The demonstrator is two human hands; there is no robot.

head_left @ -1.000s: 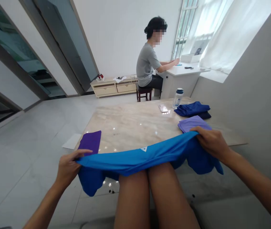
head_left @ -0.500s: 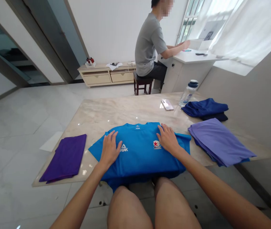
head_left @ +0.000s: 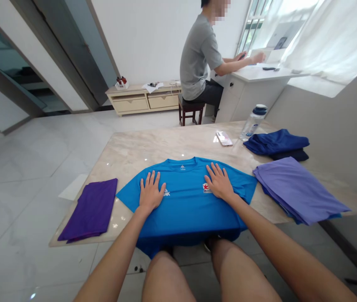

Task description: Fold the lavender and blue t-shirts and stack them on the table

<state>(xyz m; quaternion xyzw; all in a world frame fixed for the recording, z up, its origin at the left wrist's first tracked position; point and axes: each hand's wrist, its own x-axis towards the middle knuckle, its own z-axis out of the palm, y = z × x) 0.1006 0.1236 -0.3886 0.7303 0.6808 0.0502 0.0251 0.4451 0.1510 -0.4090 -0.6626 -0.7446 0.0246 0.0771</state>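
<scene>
At the near edge of a marble surface, a blue T-shirt lies spread with its collar toward the far side and its hem hanging over the edge toward the person's knees. The left hand rests on the chest, partly covering a white logo, while the right hand rests just beside a red star badge. The fingers of both hands are spread and pressed flat on the fabric, pinching nothing. Just left of the T-shirt lies a folded purple shirt; to the right are a folded lavender shirt and, beyond it, a navy garment pile. Toward the far edge stand a plastic bottle and what appears to be a phone, its details lost to glare. Farther off, a seated person in a grey T-shirt works at a white desk by a curtained window.
</scene>
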